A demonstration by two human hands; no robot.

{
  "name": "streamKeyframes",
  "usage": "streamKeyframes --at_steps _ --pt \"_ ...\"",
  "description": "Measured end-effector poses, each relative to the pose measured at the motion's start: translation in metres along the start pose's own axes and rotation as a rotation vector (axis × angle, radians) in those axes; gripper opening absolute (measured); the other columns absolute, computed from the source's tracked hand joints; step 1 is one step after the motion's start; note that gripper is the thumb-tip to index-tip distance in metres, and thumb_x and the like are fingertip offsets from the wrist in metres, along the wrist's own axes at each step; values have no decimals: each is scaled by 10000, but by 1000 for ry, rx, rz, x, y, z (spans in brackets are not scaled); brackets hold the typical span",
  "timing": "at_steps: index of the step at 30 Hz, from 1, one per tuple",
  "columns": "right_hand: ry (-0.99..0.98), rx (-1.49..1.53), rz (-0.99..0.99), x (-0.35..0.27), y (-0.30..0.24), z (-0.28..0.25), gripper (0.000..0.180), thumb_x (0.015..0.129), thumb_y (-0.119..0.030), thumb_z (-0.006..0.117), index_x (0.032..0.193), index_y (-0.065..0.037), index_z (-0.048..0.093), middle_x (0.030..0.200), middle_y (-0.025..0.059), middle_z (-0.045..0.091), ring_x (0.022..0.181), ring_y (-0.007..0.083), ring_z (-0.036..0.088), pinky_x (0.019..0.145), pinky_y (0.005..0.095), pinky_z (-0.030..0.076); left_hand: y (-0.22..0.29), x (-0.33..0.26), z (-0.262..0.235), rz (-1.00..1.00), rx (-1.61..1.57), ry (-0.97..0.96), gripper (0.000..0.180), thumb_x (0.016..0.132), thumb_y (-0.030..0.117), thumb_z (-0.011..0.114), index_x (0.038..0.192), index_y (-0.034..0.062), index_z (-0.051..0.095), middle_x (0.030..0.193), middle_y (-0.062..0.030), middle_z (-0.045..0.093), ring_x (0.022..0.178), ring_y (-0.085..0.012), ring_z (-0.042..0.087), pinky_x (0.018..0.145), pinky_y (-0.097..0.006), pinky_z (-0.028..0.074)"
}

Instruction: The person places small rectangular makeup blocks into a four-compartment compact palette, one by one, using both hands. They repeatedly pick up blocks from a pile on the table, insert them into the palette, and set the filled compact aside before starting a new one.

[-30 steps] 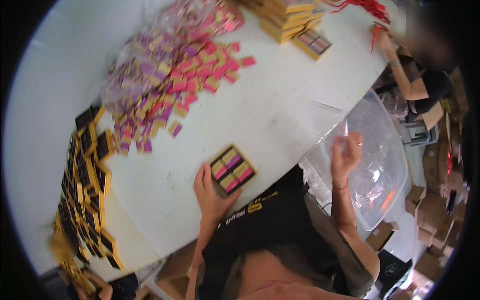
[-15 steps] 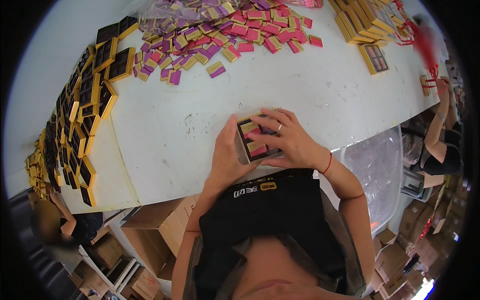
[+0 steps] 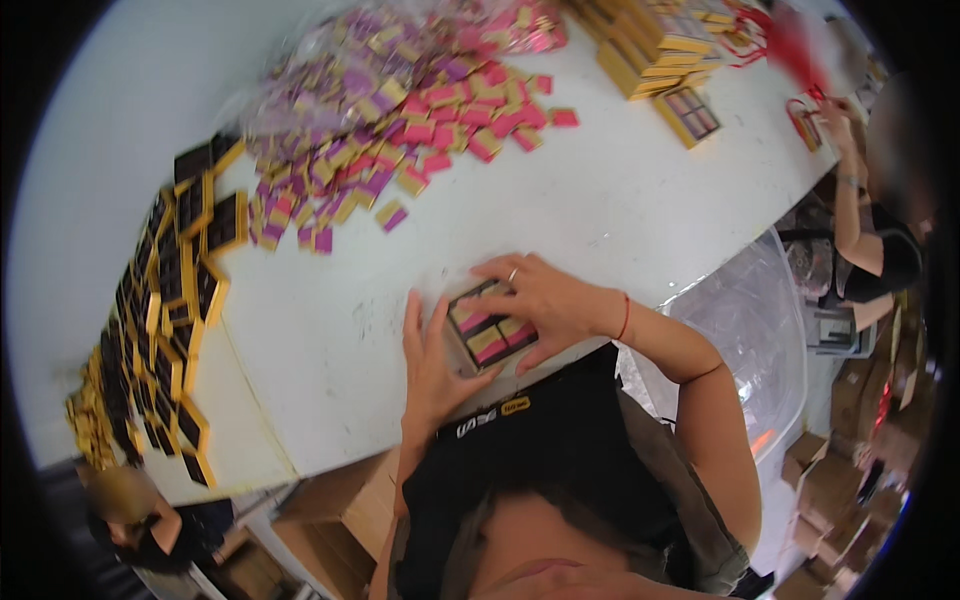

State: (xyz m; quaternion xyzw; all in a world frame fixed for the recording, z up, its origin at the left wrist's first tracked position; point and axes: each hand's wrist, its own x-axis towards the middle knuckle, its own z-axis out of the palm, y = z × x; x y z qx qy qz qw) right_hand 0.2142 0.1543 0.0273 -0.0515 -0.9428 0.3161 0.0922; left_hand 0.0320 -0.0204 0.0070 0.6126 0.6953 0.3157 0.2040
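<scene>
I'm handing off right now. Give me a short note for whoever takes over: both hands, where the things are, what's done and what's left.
Left hand: steadies the left side of the small tray at the near edge of the white table.
Right hand: over the tray's top and right side, fingers on it.
Done: the tray holds pink and yellow wrapped pieces in the compartments that show.
Supplies: loose wrapped pieces heaped at the far side; empty black-and-gold trays to the left; stacked boxes far right.
Left: many empty trays remain.
</scene>
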Motion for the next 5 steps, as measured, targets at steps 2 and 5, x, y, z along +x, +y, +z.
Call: streamKeyframes --at_steps 2,5 --pt "-18 -134 5 -5 -3 -5 1061 592 -491 892 1510 -238 425 1572 210 298 1437 416 300 1083 544 338 -5 1 0 46 77 -37 1224 545 310 947 1510 -18 270 1563 -333 208 1425 -490 272 1144 -527 301" --pt "33 -66 -50 -9 11 13 1026 668 -523 833 1535 -206 384 1617 166 245 1489 416 207 1200 545 201 -11 -2 10 115 110 -10 1304 540 387 958 1562 63 217 1577 -343 185 1433 -487 282 1151 -542 274"
